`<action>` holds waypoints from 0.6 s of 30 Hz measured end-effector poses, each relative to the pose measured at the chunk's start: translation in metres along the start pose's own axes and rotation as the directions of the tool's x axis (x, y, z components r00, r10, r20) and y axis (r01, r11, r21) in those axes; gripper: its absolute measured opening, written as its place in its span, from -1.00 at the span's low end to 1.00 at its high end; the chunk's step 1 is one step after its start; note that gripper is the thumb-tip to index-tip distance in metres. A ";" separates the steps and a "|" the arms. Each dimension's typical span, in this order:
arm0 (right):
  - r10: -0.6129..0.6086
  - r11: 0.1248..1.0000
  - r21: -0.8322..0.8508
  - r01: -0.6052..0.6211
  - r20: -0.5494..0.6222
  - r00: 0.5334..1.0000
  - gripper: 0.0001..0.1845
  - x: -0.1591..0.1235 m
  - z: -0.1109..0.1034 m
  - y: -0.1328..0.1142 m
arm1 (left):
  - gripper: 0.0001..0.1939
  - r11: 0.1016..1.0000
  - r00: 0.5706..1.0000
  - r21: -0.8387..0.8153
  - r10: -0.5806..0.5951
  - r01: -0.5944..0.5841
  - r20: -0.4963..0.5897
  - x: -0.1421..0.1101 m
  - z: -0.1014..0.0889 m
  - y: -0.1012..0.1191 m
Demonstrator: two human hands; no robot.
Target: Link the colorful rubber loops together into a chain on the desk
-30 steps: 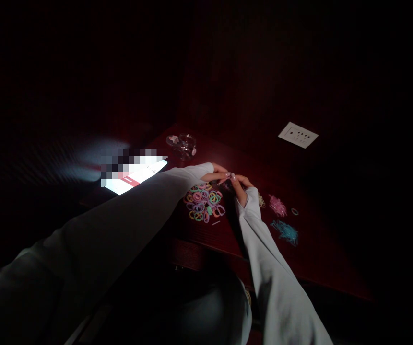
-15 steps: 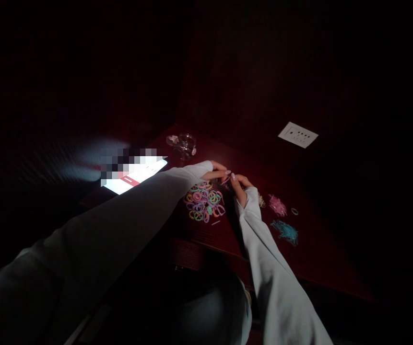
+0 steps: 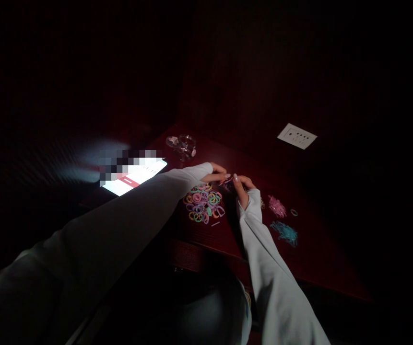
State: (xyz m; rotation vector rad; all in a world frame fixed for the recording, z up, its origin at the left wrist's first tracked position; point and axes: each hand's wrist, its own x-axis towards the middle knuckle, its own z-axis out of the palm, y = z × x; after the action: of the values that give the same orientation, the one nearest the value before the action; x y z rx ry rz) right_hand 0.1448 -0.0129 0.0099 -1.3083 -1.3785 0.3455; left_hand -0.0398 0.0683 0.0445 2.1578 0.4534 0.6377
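On the lit tablet screen [image 3: 139, 173] at the left, faint digits [image 3: 151, 170] seemed to end in 17, but the white mark [image 3: 128, 181] on its red band [image 3: 134, 183] was unreadable.

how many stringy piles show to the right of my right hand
3: a pink pile, a blue pile nearer you, and a pale pile mostly covered by the right sleeve. More could be hidden behind the right hand.
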 end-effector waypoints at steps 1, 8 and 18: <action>-0.001 1.000 0.001 0.001 -0.009 1.000 -0.46 0.001 -0.001 0.001 | -0.57 1.000 1.000 -0.007 0.001 -0.001 0.002 0.000 -0.001 0.000; -0.001 1.000 0.010 0.002 -0.047 0.999 -0.44 -0.001 0.001 -0.009 | -0.56 0.995 1.000 -0.100 -0.021 0.023 0.022 0.002 -0.001 -0.007; -0.034 0.964 -0.264 -0.009 -0.157 0.987 -0.55 -0.004 -0.061 -0.020 | -0.54 0.999 0.999 -0.021 -0.034 0.034 0.007 -0.003 -0.002 0.004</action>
State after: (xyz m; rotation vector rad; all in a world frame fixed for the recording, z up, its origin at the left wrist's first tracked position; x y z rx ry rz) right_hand 0.1847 -0.0511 0.0425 -1.5100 -1.3276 0.0449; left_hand -0.0430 0.0650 0.0480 2.1269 0.4767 0.6132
